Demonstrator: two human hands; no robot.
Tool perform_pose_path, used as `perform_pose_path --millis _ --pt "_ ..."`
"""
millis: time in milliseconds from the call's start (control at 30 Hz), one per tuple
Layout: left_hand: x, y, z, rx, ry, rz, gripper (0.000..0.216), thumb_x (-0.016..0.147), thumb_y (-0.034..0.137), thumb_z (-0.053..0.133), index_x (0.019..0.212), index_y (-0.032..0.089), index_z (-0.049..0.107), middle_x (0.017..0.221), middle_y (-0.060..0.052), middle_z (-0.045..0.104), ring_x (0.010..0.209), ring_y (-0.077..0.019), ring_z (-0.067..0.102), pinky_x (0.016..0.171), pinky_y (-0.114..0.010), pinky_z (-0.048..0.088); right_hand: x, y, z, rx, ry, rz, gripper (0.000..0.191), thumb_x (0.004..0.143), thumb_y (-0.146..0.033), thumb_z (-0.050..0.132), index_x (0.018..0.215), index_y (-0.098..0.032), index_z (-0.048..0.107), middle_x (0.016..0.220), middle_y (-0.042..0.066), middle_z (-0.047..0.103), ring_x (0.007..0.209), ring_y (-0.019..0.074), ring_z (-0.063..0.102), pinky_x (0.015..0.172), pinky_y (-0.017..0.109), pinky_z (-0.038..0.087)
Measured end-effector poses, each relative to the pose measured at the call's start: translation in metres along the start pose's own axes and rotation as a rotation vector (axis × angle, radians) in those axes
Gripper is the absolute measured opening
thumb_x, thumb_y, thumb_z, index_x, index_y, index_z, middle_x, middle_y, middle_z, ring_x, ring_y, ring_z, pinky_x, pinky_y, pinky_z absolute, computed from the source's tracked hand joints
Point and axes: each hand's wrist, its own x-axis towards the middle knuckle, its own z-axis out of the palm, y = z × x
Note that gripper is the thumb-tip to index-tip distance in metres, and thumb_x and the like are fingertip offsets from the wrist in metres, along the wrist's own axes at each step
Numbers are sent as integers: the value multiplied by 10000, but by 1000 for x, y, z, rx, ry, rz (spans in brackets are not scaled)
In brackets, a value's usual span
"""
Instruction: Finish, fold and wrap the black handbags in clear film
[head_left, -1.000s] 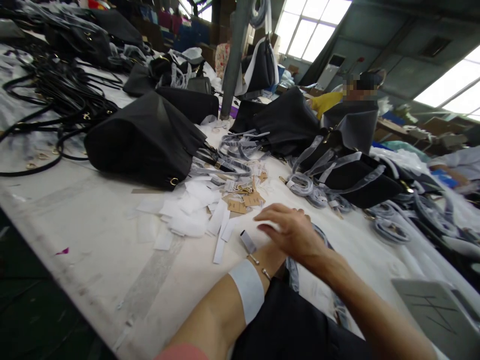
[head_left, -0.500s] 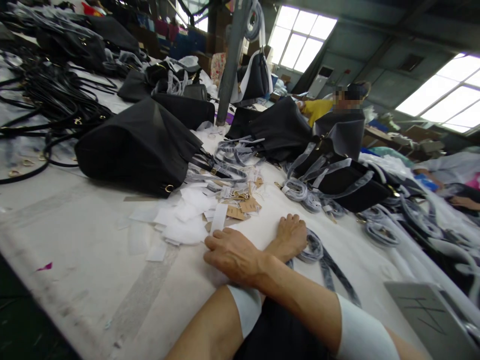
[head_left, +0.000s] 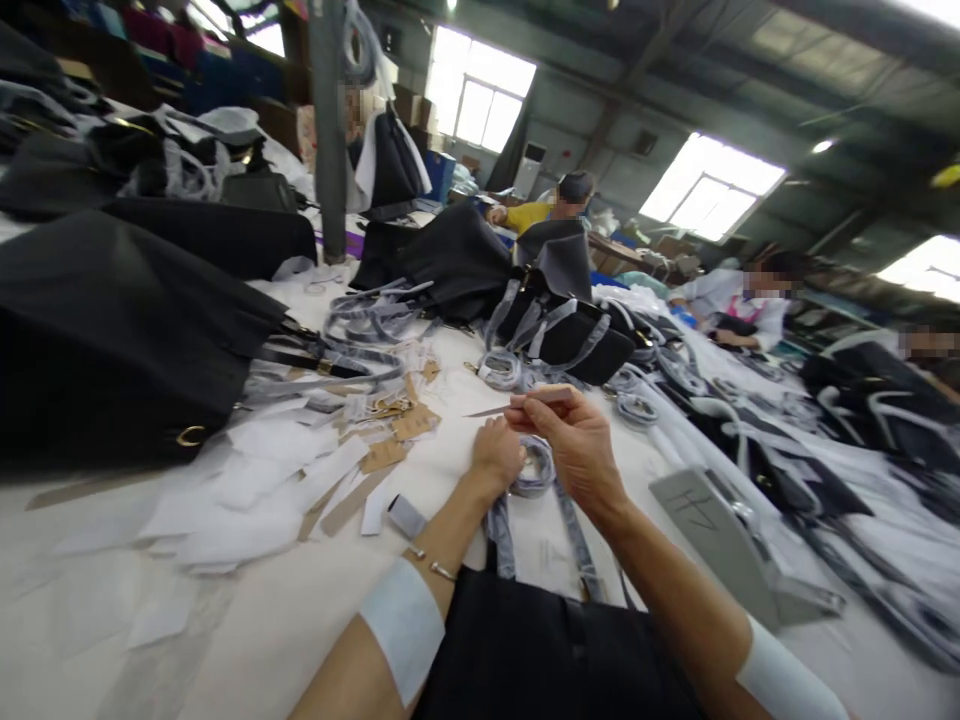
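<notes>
Two hands: a left grip (head_left: 495,460) at six o'clock and a right grip (head_left: 583,452) at four, with one thin strip (head_left: 553,396) in the right. One black bag (head_left: 540,650) fills half past five; there is one grey box (head_left: 705,520) at four, one pillar (head_left: 330,140) toward eleven, and at least two brown tags (head_left: 416,422) at eight. At least four other people (head_left: 529,215) appear from eleven to three. The white slips (head_left: 262,450) overlap too much to count.

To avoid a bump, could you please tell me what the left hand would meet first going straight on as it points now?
Probably the thin strip held by the right hand, just ahead of the left hand; depth is unclear, so it might pass beneath, towards a coiled strap.
</notes>
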Motion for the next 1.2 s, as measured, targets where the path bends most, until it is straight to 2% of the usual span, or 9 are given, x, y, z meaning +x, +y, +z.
perform_pose_path --millis 133,200,300,433,533,667,933,1067,1200 --pt "-1 -6 6 106 101 73 269 875 226 471 1075 134 625 1122 -146 601 1096 -288 517 956 -412 403 -17 11 -66 -207 154 -58 240 739 -350 772 857 -176 656 803 42 741 710 197 719 717 367 603" --pt "-3 -6 7 173 138 98 252 886 240 473 1069 147 619 1091 -127 603 1059 -268 530 925 -386 414 -27 24 -85 -306 146 -40 236 745 -369 762 849 -183 662 812 52 744 748 214 721 736 376 596" --pt "-5 -5 7 228 146 107 240 895 262 485 1066 151 611 1074 -116 599 1019 -254 545 883 -361 423 -37 40 -100 -465 81 -35 194 761 -372 738 832 -204 673 849 51 750 802 227 718 779 380 581" --pt "-3 -6 9 239 154 126 251 874 270 522 1083 162 609 1072 -106 603 1012 -257 546 865 -359 423 -39 48 -106 -595 62 -27 135 773 -331 711 834 -215 679 817 32 747 761 211 712 730 341 575" --pt "0 -8 12 238 157 117 257 848 257 539 1075 157 611 1073 -111 616 1034 -269 534 870 -368 418 -39 57 -106 -659 -13 0 87 778 -295 688 817 -218 679 779 18 741 728 199 707 698 318 566" --pt "0 -10 13 239 150 122 238 828 234 542 1033 145 623 1045 -117 634 1013 -271 540 873 -372 416 -45 74 -104 -688 -52 -41 65 804 -263 649 848 -221 671 794 19 735 739 194 708 709 316 567" --pt "0 -8 13 161 213 134 267 829 216 548 1087 170 604 1062 -87 619 1012 -233 562 886 -319 433 -51 68 -103 -790 97 -190 59 826 -274 648 809 -218 656 758 16 705 687 178 677 670 294 558" --pt "0 -7 13 90 204 120 296 841 207 545 1135 197 583 1105 -63 597 982 -193 592 838 -272 459 -48 70 -99 -849 47 -294 44 847 -225 610 810 -220 633 738 7 681 664 157 652 643 266 536" --pt "-1 -7 10 66 185 111 311 838 199 555 1147 195 587 1114 -65 594 985 -192 602 851 -268 467 -41 68 -94 -1037 -65 -524 129 865 -151 547 769 -218 600 711 23 641 697 167 603 679 287 492"
